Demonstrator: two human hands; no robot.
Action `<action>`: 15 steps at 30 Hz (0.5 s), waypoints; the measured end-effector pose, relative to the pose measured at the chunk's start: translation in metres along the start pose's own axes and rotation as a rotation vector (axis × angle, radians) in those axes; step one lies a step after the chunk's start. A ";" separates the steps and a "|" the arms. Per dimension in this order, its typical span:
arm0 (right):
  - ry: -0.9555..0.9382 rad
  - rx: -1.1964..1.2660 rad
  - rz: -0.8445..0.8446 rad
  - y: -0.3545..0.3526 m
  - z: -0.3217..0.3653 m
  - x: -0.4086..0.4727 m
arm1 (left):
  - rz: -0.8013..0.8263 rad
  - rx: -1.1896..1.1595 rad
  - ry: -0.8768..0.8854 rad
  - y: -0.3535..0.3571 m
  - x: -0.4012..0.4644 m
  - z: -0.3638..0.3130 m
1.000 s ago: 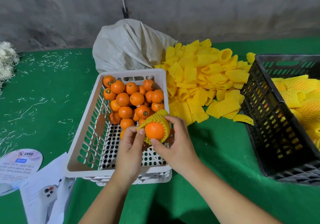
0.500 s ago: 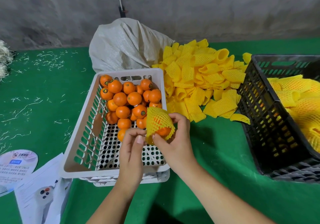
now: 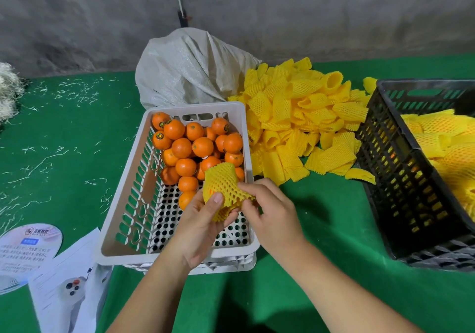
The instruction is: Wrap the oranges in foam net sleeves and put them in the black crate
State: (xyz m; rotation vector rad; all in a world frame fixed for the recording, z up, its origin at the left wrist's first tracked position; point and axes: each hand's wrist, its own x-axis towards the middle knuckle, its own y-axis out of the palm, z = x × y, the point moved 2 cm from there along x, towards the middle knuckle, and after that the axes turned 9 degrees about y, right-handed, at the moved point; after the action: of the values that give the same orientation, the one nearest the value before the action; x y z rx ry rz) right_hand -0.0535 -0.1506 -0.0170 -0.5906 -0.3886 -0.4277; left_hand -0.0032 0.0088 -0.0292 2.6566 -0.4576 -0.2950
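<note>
Round dark stickers (image 3: pixel 162 124) on oranges (image 3: pixel 182 148), leaflet text (image 3: pixel 23 250) unreadable

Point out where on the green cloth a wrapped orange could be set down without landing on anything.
Bare green cloth lies between the white crate and the black crate, nearer than the pile of yellow sleeves. More lies left of the white crate, though strewn with pale shreds. Crowded: the sleeve pile beyond, the papers at near left.

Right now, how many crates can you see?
2. The white crate sits in the middle, holding bare oranges. The black crate sits at the right, holding wrapped ones. More may lie out of view.
</note>
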 end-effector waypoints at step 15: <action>0.747 0.507 0.492 0.010 0.000 0.010 | 0.221 0.626 0.341 0.011 -0.012 0.009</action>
State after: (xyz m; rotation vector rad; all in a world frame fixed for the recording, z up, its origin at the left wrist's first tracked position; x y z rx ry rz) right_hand -0.0409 -0.1457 -0.0165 0.0041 0.3615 -0.0446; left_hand -0.0199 0.0008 -0.0311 3.1149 -0.8271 0.4355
